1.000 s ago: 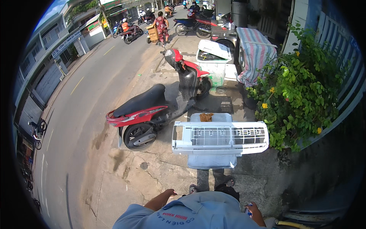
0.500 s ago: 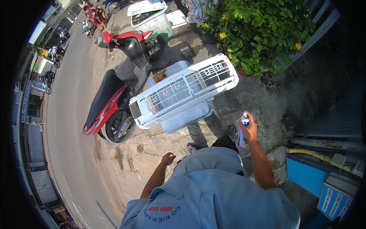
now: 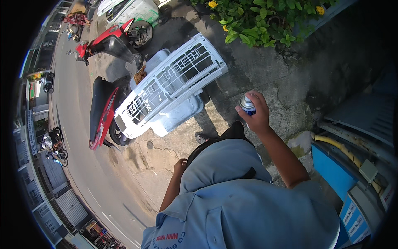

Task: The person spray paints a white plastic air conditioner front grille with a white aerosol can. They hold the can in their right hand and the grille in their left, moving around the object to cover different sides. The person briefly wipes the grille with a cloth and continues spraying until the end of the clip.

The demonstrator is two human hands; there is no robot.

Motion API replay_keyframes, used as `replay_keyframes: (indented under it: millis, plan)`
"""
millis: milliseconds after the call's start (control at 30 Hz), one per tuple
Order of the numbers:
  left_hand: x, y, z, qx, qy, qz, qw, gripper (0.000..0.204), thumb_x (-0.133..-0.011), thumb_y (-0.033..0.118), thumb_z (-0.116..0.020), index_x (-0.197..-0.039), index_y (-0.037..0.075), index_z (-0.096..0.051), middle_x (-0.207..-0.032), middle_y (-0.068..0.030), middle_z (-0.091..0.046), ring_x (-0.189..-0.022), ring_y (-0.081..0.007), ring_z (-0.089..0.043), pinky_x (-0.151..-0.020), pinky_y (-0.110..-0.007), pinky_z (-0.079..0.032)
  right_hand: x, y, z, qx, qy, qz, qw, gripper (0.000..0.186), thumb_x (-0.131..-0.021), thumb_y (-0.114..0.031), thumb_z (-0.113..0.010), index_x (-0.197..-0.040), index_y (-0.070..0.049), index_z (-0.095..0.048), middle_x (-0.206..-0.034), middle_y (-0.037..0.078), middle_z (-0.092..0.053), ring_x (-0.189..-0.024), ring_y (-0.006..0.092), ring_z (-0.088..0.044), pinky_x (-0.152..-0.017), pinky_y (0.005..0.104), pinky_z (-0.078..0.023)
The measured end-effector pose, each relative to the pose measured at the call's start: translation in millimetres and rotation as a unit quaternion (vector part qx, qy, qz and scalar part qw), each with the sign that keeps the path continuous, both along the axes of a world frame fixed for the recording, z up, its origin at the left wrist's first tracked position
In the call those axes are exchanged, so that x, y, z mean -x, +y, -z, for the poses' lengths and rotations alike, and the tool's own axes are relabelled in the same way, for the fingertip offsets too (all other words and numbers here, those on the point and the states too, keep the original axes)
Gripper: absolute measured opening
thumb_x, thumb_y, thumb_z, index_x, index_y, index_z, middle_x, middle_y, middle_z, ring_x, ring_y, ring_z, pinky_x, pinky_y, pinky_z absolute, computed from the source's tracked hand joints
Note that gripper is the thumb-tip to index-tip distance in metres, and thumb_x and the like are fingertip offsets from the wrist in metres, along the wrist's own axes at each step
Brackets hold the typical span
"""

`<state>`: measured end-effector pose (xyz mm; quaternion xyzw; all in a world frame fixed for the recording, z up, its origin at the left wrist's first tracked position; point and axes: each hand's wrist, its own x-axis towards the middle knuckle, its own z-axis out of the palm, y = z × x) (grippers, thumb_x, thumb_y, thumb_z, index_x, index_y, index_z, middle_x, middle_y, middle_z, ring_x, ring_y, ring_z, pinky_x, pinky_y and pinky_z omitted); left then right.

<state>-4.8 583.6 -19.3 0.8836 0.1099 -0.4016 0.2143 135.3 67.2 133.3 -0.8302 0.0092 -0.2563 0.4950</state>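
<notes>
A blue spray can [image 3: 248,104] stands upright in your right hand [image 3: 257,115], fingers wrapped tight around it, over the concrete pavement [image 3: 265,79]. Your left hand [image 3: 180,166] hangs loosely curled and empty at your side. A white slatted air-conditioner cover [image 3: 168,89] lies just ahead, beside a red scooter [image 3: 101,110].

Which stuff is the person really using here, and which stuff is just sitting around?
In use:
- spray can, gripped in the right hand
- white air-conditioner cover, lying in front of the person

Just around:
- red scooter
- flowering bush
- yellow hose
- left hand, empty at the person's side
</notes>
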Motion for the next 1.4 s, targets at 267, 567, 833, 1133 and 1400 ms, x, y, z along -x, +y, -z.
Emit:
replay_keyframes:
  millis: [267,567,833,1133,1400]
  plan:
    - [0.2,-43.8,-8.4,0.021,0.043,-0.130,0.990,0.049,-0.092,0.038,-0.067,-0.127,0.004,-0.064,-0.111,-0.0177,-0.074,-0.101,-0.0260,-0.071,-0.089,-0.036,-0.055,5.5,-38.7,74.4,-0.016,0.121,-0.040,0.992,0.050,-0.083,-0.018,-0.083,-0.127,-0.010,-0.061,-0.115,0.012,-0.062,-0.098,0.0290,-0.067,-0.081,0.0368,-0.055]
    - [26.1,-27.2,15.2,0.039,0.004,-0.144,0.989,0.047,-0.093,0.039,-0.067,-0.123,0.003,-0.067,-0.109,-0.0163,-0.074,-0.102,-0.0254,-0.071,-0.089,-0.035,-0.055,-7.8,-62.1,45.9,-0.048,0.156,-0.092,0.982,0.051,-0.083,-0.020,-0.082,-0.128,-0.009,-0.059,-0.115,0.012,-0.063,-0.101,0.0259,-0.066,-0.086,0.0362,-0.053]
    - [8.9,-28.1,18.8,0.039,0.008,-0.092,0.995,0.044,-0.094,0.038,-0.066,-0.123,0.004,-0.067,-0.109,-0.0171,-0.074,-0.102,-0.0267,-0.072,-0.088,-0.036,-0.055,-38.2,-73.5,10.7,-0.155,0.022,0.023,0.987,0.055,-0.082,-0.020,-0.083,-0.129,-0.006,-0.058,-0.117,0.015,-0.062,-0.103,0.0276,-0.065,-0.088,0.0383,-0.053]
    - [-43.4,-117.6,-78.2,-0.144,0.074,0.012,0.987,0.050,-0.095,0.047,-0.063,-0.112,0.000,-0.069,-0.101,-0.0219,-0.074,-0.094,-0.0346,-0.072,-0.083,-0.042,-0.054,80.0,-68.4,153.0,-0.083,0.317,0.101,0.939,0.056,-0.084,-0.033,-0.079,-0.134,-0.015,-0.058,-0.114,0.012,-0.063,-0.105,0.0306,-0.066,-0.088,0.0419,-0.052]
    - [-11.7,-56.2,-65.6,-0.102,0.134,-0.004,0.986,0.040,-0.095,0.036,-0.068,-0.108,-0.001,-0.069,-0.089,-0.0183,-0.074,-0.076,-0.0210,-0.070,-0.069,-0.034,-0.054,337.6,-35.8,275.3,-0.035,0.597,0.186,0.780,0.071,-0.082,-0.043,-0.077,-0.144,-0.025,-0.047,-0.121,0.019,-0.064,-0.110,0.0401,-0.064,-0.093,0.0497,-0.052]
